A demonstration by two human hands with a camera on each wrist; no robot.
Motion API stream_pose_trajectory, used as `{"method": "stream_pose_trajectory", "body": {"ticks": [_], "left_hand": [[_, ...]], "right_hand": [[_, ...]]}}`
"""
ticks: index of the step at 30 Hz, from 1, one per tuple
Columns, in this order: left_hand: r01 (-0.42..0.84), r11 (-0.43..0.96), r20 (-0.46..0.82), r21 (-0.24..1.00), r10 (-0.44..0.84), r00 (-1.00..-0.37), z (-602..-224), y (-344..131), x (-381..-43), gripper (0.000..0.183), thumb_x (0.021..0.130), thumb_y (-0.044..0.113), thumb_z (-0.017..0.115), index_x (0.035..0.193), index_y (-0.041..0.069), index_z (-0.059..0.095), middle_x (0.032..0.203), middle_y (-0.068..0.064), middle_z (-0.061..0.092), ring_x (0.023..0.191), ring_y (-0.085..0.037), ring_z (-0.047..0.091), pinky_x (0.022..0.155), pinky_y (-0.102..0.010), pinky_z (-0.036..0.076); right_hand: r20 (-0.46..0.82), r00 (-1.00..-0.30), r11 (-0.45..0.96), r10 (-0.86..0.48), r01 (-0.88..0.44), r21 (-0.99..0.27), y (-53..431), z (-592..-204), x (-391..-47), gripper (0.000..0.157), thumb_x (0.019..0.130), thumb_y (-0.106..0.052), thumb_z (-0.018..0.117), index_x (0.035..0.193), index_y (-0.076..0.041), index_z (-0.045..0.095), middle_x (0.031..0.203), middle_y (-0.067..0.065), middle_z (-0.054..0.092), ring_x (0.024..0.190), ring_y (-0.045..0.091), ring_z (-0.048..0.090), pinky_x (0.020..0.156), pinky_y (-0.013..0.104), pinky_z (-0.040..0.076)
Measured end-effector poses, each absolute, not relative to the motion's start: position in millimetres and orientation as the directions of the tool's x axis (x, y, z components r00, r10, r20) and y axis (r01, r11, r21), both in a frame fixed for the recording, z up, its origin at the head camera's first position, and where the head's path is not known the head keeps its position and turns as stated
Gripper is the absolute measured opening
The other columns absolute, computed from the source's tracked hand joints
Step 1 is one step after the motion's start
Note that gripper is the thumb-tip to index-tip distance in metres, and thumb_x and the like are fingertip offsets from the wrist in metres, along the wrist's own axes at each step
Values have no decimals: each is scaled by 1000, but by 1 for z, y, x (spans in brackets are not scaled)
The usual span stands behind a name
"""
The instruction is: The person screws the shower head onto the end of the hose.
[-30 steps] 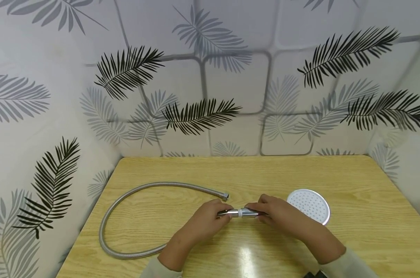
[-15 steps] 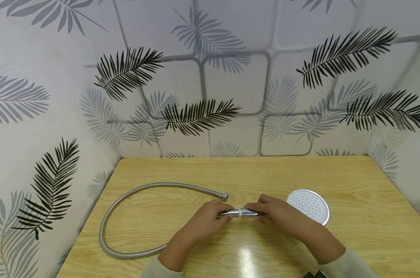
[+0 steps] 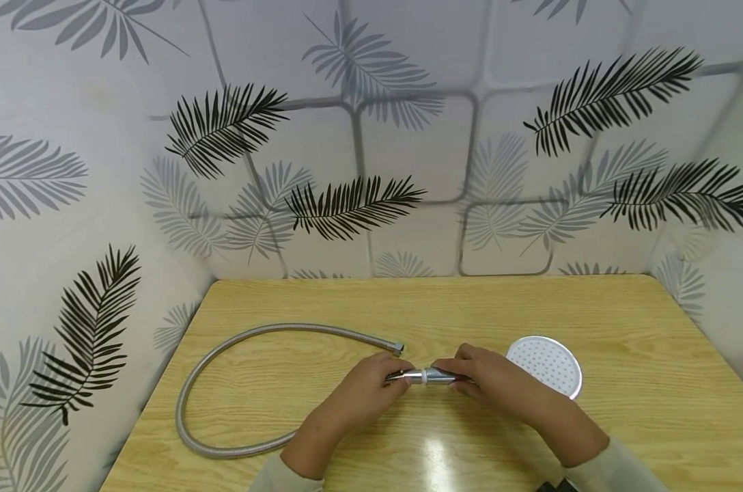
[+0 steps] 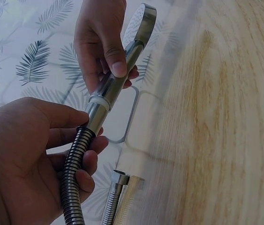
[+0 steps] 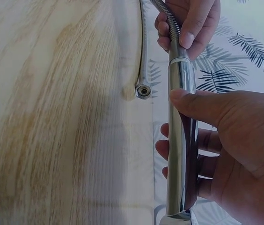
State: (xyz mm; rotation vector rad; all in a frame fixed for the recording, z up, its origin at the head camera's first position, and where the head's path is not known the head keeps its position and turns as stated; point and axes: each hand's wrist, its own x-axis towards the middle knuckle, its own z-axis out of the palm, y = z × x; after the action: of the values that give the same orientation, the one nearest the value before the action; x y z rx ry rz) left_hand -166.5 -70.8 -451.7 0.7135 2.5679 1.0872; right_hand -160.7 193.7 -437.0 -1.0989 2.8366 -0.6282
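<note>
In the head view my left hand point(image 3: 367, 388) grips the fitting end of a ribbed metal shower hose point(image 3: 190, 383). My right hand point(image 3: 494, 383) holds the chrome handle of a shower head point(image 3: 545, 364), whose round white spray face shows beyond the wrist. Hose fitting and handle point(image 5: 176, 159) meet end to end, with a narrow white ring point(image 4: 100, 101) at the joint. Close up in the left wrist view, thumb and fingers wrap the metal sleeve point(image 4: 96, 118) and the hose below it. Seen from the right wrist, the thumb presses along the handle while the fingers curl behind it.
The hose loops left over the wooden table point(image 3: 457, 307), and its other end, a hex nut point(image 3: 399, 348), lies just beyond my left hand. Walls covered in leaf-patterned sheeting point(image 3: 408, 150) stand at the back and sides of the table.
</note>
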Motion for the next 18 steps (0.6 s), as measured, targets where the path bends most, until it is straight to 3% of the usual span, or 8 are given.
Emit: {"method": "stream_pose_trajectory", "body": {"ticks": [7,18], "left_hand": [[336,587,-50,736,542,-839,-453,-70,-168,28,104,27,59,126,13,70,114,4,69,93,-3,60,81,-22,52],[349,600,-37,720,536,-843,-454,-68,-170,25,103,24,60,123,14,71,110,4,69,85,-4,57,75,-21,50]], "right_hand": [[109,-751,671,-651,-637,-380,194,-438,-161,39,94,-14,71,133,-16,66,94,-5,58,73,1,44,63,18,42],[100,-755,678,-647,-631,-377,193,-439,-162,38,95,-14,70,133,-17,66,93,-6,58,73,1,44,62,18,42]]}}
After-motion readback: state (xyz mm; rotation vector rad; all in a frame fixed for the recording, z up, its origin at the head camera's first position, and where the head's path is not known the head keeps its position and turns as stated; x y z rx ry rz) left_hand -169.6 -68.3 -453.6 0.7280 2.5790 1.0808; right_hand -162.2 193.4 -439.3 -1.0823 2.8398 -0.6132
